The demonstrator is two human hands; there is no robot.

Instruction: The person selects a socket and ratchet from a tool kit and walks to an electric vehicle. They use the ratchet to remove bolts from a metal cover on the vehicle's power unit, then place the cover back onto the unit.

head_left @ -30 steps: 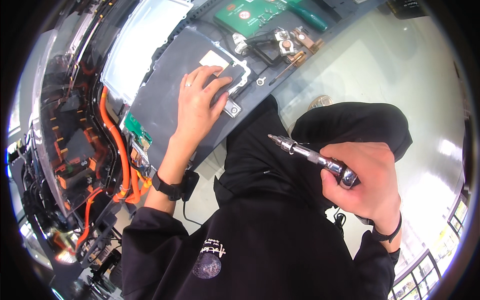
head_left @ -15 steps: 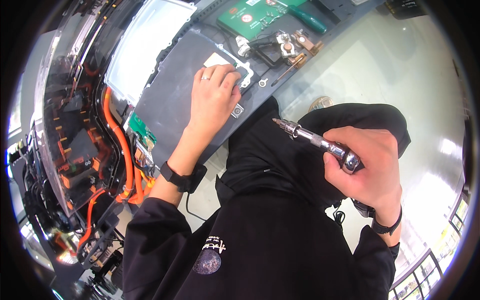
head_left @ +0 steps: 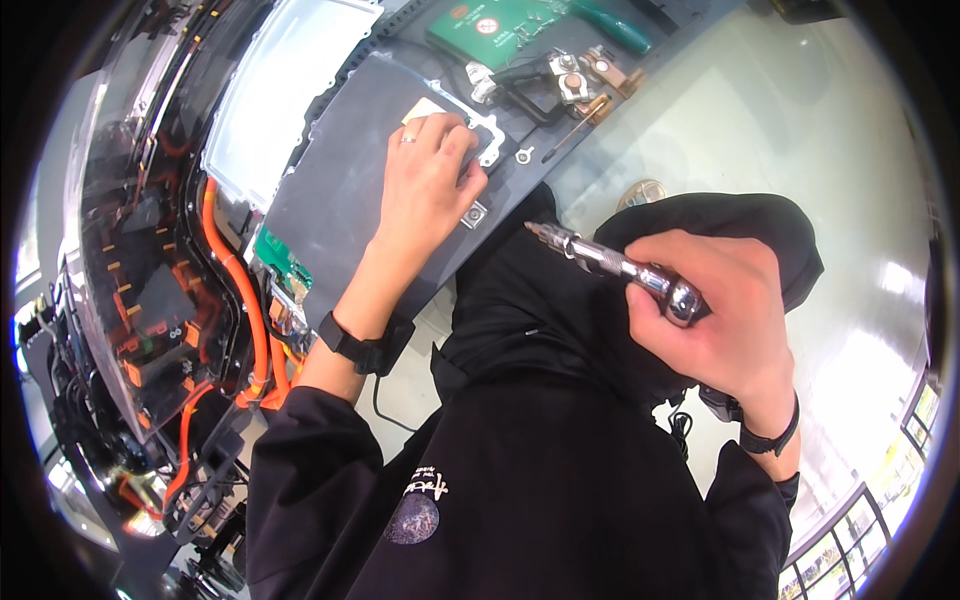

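Note:
My right hand is wrapped round a chrome screwdriver with a knurled shank. Its tip points up and left, over my dark trousers and short of the table edge. My left hand rests on a flat dark grey panel, fingers bent and close together. Whatever lies under those fingertips is hidden. A cream-coloured piece shows just beyond the knuckles. Close to the left thumb sits a small square metal fitting. A small ring-shaped metal part lies right of the panel's white-edged corner.
Along the table's far side are a green board with loose screws, a green-handled tool and copper-and-metal connectors. A whitish translucent cover stands at the far left. Thick orange cables run beside a clear-cased unit.
My right hand and the screwdriver have moved a little left and upward, bringing the tip closer to the table edge. My left hand stays on the panel with its fingers still bent.

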